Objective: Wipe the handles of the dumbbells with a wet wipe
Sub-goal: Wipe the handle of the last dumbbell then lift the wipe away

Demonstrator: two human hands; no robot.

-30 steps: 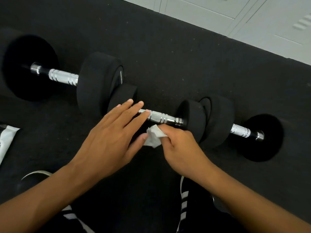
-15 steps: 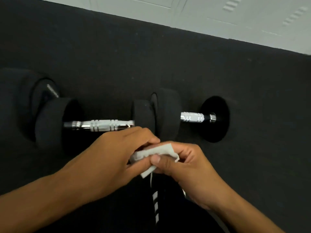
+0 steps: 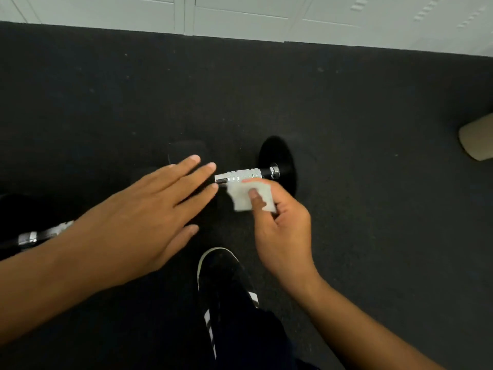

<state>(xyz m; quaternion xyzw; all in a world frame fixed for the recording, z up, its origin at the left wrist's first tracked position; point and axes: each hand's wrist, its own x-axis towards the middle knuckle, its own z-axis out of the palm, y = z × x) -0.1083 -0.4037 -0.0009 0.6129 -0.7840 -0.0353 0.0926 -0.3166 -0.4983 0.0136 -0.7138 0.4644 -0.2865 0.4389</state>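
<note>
- dumbbell handle (image 3: 241, 175) lies left to right on the floor (image 3: 373, 129), its black end plate (image 3: 280, 156) at the right.
- right hand (image 3: 282, 222) pinches the wet wipe (image 3: 250, 196) just near of the handle (touching it).
- left hand (image 3: 138, 217) spread flat.
- white cabinets (image 3: 240, 14) line the far edge.

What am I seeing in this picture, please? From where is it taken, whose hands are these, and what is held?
There is no machine here, only a person. The camera sits on the person's head and looks down. The right hand pinches a wet wipe against the shiny dumbbell handle, next to its black weight. The left hand is flat and holds nothing. Everything lies on a dark floor mat. A shoe shows below, and another handle at the left.
</note>
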